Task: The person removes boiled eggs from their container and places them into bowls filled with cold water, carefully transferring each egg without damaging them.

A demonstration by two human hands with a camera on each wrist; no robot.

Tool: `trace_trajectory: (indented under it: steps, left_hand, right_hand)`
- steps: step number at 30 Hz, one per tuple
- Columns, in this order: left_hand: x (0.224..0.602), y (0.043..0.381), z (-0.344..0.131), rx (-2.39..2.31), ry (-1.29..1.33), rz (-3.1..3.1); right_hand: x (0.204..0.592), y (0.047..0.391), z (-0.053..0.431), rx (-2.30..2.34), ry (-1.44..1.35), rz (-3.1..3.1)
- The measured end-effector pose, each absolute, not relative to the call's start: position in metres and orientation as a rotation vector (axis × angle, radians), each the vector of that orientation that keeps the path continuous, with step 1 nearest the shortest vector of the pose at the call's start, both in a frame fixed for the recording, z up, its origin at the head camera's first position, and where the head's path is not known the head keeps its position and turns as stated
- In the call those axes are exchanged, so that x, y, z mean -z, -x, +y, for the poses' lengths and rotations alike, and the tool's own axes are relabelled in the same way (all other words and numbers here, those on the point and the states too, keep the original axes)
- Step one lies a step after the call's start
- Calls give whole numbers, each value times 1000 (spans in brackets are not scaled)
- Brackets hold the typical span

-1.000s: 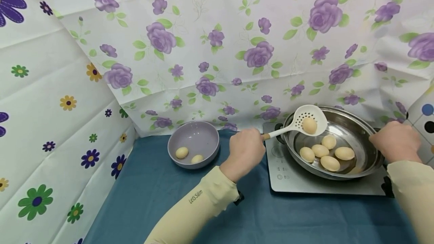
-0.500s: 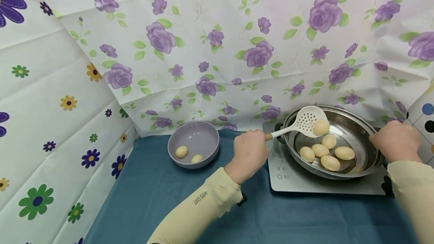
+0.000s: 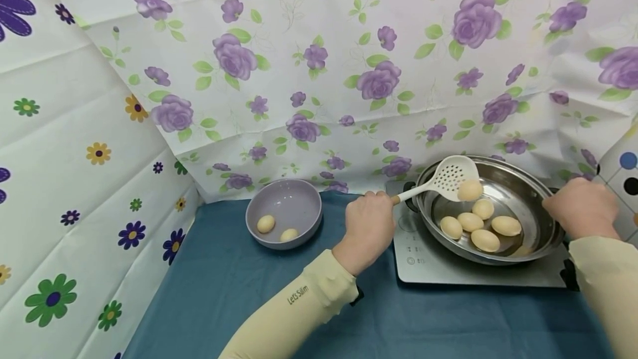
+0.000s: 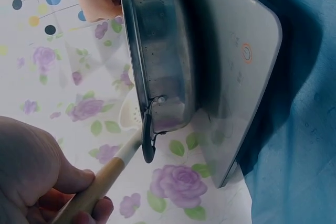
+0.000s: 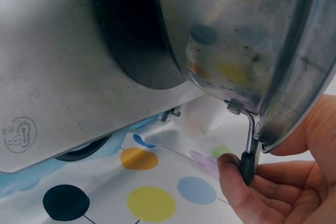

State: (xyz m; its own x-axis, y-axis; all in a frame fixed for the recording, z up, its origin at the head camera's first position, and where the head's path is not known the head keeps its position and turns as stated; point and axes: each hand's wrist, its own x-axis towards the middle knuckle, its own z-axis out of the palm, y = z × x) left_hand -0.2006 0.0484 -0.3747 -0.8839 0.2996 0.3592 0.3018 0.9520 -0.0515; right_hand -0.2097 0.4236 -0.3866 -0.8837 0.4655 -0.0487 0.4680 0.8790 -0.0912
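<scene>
Two eggs [image 3: 266, 224] in the bowl [image 3: 298, 201], five in the pan [image 3: 510, 195].

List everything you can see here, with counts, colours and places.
Tablecloth: one, blue, across the foreground
Cooktop: one, silver-grey, right, on the tablecloth
Pan: one, silver, over the cooktop
Bowl: one, pale purple, left of the cooktop
Slotted spoon: one, white with tan handle, over the pan
Eggs: eight visible, beige; two in the bowl, five in the pan, one at the spoon's edge
Patterned sheets: three patterns, white with flowers or dots, behind, left, far right
Sleeves: two, pale yellow, on both arms
Left hand: one, bare, holding the spoon
Right hand: one, bare, gripping the pan's right side
</scene>
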Motion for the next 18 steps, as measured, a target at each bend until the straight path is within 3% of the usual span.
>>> trace_trajectory:
  steps: [18]
  left_hand:
    - [378, 201, 51, -110, 471, -2583]
  right_hand:
    - [387, 211, 422, 134, -760, 2997]
